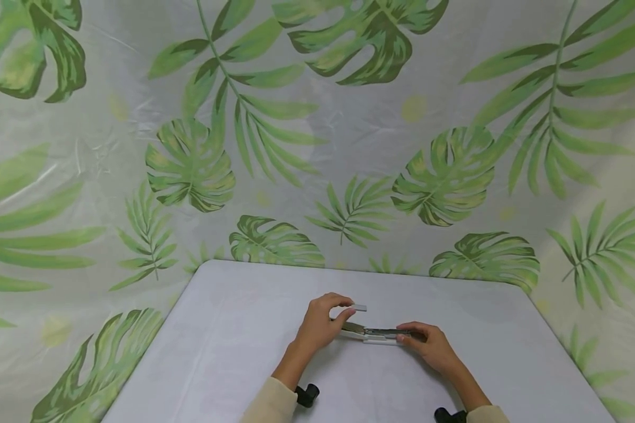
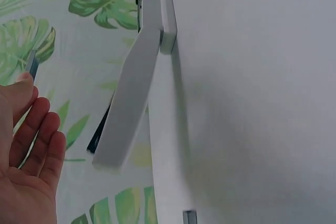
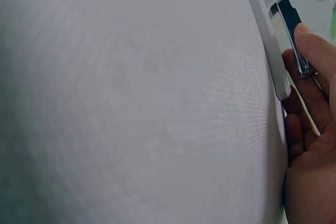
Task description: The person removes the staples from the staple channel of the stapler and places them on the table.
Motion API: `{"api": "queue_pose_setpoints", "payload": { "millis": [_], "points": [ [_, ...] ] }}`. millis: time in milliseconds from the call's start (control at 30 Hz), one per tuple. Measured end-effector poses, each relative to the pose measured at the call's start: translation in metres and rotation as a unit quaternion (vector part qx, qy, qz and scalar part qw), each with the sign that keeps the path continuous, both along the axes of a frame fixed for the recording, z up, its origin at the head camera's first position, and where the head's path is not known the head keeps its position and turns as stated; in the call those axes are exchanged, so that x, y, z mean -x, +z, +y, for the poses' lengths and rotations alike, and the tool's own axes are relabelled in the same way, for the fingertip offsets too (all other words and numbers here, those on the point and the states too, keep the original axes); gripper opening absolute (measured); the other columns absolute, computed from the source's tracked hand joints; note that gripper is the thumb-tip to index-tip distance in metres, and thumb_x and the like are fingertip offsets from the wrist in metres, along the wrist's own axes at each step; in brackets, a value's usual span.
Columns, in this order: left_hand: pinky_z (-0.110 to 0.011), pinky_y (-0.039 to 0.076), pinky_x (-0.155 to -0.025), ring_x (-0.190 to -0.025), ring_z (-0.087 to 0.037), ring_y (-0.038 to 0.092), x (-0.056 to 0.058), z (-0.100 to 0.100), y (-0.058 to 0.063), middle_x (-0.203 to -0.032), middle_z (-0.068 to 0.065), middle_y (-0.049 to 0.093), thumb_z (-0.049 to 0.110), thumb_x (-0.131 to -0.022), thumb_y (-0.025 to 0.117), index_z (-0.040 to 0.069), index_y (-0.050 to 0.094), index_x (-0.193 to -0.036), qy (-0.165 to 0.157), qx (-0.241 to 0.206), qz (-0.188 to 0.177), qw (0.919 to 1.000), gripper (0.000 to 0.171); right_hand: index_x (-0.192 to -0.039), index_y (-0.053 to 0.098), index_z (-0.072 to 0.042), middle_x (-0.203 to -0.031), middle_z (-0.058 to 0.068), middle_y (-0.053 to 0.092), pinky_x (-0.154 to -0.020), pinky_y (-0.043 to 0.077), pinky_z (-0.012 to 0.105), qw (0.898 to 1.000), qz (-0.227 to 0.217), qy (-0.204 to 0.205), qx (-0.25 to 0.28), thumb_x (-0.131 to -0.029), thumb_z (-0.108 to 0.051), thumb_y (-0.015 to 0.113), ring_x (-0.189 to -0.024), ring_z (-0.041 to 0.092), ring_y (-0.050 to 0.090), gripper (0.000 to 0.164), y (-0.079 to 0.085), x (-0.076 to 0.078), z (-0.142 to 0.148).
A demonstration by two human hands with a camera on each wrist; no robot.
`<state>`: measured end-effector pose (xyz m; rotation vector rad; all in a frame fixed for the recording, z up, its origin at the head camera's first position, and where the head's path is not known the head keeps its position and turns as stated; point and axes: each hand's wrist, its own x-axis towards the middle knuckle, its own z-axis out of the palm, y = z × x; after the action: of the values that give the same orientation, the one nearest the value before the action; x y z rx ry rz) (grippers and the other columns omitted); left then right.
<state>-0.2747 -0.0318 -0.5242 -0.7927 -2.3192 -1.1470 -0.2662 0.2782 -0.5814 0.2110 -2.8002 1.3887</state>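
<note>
A white stapler [image 1: 383,342] lies on the table with its cover swung wide back from the dark metal magazine. In the left wrist view, the white cover [image 2: 127,100] slants away from the base. My right hand [image 1: 435,348] holds the magazine's end between thumb and fingers, as the right wrist view shows at the magazine tip [image 3: 303,66]. Above the stapler's left part, my left hand [image 1: 318,322] pinches a short silvery strip of staples [image 1: 360,308] between thumb and index finger. Its other fingers are loosely bent and hold nothing.
The white-covered table [image 1: 217,341] spreads under both hands, its far edge against a leaf-patterned curtain [image 1: 349,147]. A small grey bar [image 2: 189,217] lies on the table at the bottom of the left wrist view. Black wrist mounts [image 1: 308,395] sit at the sleeves.
</note>
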Motion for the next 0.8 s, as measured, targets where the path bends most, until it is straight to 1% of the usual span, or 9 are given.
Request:
{"api": "queue_pose_setpoints", "payload": {
  "millis": [233, 467, 600, 700, 800],
  "points": [
    [-0.035, 0.059, -0.09, -0.105, -0.013, 0.072, 0.0, -0.018, 0.002, -0.109, 0.004, 0.076, 0.03, -0.098, 0.072, 0.015, 0.077, -0.112, 0.005, -0.005, -0.015, 0.9999, 0.021, -0.116, 0.077, -0.02, -0.119, 0.001, 0.075, -0.094, 0.052, 0.03, 1.0, -0.001, 0.0, 0.005, -0.091, -0.04, 0.079, -0.106, 0.011, 0.068, 0.032, 0.001, -0.001, 0.0],
    [-0.037, 0.058, -0.096, -0.109, -0.012, 0.071, -0.003, -0.034, 0.002, -0.111, 0.006, 0.076, 0.032, -0.097, 0.073, 0.018, 0.078, -0.112, 0.016, -0.013, -0.032, 0.9993, 0.021, -0.117, 0.077, -0.019, -0.119, 0.002, 0.075, -0.093, 0.052, 0.031, 1.0, -0.004, 0.0, 0.002, -0.091, -0.041, 0.079, -0.107, 0.013, 0.067, 0.034, 0.002, -0.004, -0.001],
    [-0.037, 0.058, -0.095, -0.109, -0.012, 0.071, -0.005, -0.044, 0.002, -0.111, 0.007, 0.076, 0.034, -0.096, 0.074, 0.02, 0.078, -0.112, 0.028, -0.013, -0.026, 0.9992, 0.021, -0.117, 0.077, -0.018, -0.119, 0.002, 0.075, -0.095, 0.052, 0.033, 1.0, -0.002, -0.002, 0.0, -0.091, -0.041, 0.079, -0.108, 0.014, 0.068, 0.034, 0.002, -0.004, -0.002],
    [-0.039, 0.059, -0.094, -0.108, -0.014, 0.071, -0.007, -0.053, 0.003, -0.111, 0.007, 0.076, 0.033, -0.095, 0.075, 0.02, 0.078, -0.112, 0.038, -0.017, -0.019, 0.999, 0.021, -0.116, 0.077, -0.019, -0.119, 0.002, 0.075, -0.095, 0.053, 0.033, 1.0, 0.001, -0.004, -0.004, -0.091, -0.04, 0.079, -0.108, 0.014, 0.068, 0.034, 0.003, -0.004, -0.002],
    [-0.039, 0.058, -0.095, -0.109, -0.014, 0.072, -0.008, -0.063, 0.005, -0.111, 0.007, 0.076, 0.033, -0.094, 0.076, 0.02, 0.078, -0.112, 0.052, -0.022, -0.026, 0.9981, 0.022, -0.116, 0.077, -0.019, -0.119, 0.002, 0.075, -0.094, 0.053, 0.032, 1.0, 0.004, -0.004, -0.006, -0.091, -0.04, 0.079, -0.108, 0.015, 0.068, 0.033, 0.003, -0.004, -0.002]
  ]
}}
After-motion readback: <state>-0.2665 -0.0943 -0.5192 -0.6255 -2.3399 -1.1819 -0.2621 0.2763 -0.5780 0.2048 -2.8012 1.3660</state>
